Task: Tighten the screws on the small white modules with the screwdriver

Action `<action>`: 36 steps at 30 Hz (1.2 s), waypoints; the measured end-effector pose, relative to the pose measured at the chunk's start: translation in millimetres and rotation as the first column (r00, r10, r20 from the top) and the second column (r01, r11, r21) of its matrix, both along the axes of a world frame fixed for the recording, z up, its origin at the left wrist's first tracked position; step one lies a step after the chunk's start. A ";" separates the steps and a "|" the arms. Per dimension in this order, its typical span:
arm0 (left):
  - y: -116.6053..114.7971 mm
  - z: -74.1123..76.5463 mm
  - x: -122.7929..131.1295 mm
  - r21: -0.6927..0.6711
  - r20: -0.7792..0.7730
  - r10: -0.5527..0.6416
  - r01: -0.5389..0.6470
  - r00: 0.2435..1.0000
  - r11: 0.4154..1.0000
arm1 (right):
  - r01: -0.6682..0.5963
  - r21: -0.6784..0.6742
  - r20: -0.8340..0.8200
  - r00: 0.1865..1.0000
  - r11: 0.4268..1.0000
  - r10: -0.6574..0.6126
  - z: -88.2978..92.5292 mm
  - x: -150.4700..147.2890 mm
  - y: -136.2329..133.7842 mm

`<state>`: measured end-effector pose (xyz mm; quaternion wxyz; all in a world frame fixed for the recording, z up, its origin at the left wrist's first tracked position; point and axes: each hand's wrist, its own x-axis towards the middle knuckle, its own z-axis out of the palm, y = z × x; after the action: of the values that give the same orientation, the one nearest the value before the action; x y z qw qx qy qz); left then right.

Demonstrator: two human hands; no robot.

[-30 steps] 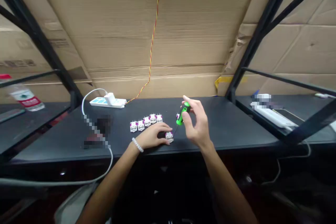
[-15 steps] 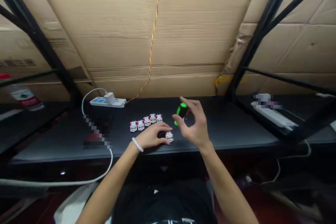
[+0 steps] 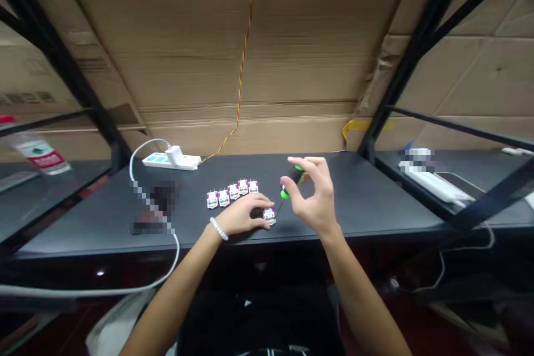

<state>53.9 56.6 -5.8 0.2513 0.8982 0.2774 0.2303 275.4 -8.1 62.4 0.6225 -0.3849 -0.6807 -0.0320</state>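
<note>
My left hand (image 3: 246, 213) rests on the black table, its thumb and fingers closed on a small white and purple part (image 3: 269, 215) with pins. In my right hand (image 3: 314, 194) is a black and green screwdriver (image 3: 295, 174), gripped by the handle between thumb and fingers. The handle leans to the right, and its thin shaft slants down to the right edge of the held part. Whether the tip sits in a screw is too small to tell. Several similar white and purple parts (image 3: 233, 192) stand in a row just beyond my left hand.
A white power strip (image 3: 167, 161) with a plugged-in adapter lies at the back left, its white cable (image 3: 177, 250) looping over the front edge. Black metal frame posts (image 3: 386, 89) flank the table. Cardboard (image 3: 292, 67) walls the back. A bottle (image 3: 44, 156) is at far left.
The screwdriver handle has tilted further to the right, and my right hand has shifted slightly right with it. My left hand and the held part stay in place.
</note>
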 end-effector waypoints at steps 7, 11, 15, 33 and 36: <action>-0.6 0.6 -0.3 0.005 -0.001 0.004 -0.004 1.000 1.000 | -0.153 0.013 0.032 0.988 0.988 0.153 0.6 2.7 -0.6; -1.0 1.1 0.3 0.012 -0.006 0.007 -0.007 1.000 1.000 | -0.080 0.052 0.034 0.996 0.995 0.078 -0.4 -0.7 -0.5; -0.7 1.3 0.4 0.013 0.003 -0.004 0.004 1.000 1.000 | -0.210 -0.001 0.061 0.976 0.978 0.210 -0.2 0.2 -0.7; -0.4 0.3 -0.2 0.016 -0.007 0.008 -0.008 1.000 1.000 | -0.114 0.061 0.051 0.993 0.992 0.111 1.0 0.2 -0.5; -1.0 0.8 0.2 0.018 -0.001 0.006 -0.006 1.000 1.000 | -0.153 0.046 0.025 0.988 0.987 0.152 -2.1 -1.8 0.8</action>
<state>54.1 55.5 -5.0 0.2426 0.8996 0.2783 0.2333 273.5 -7.4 60.2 0.6249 -0.3164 -0.7137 -0.0045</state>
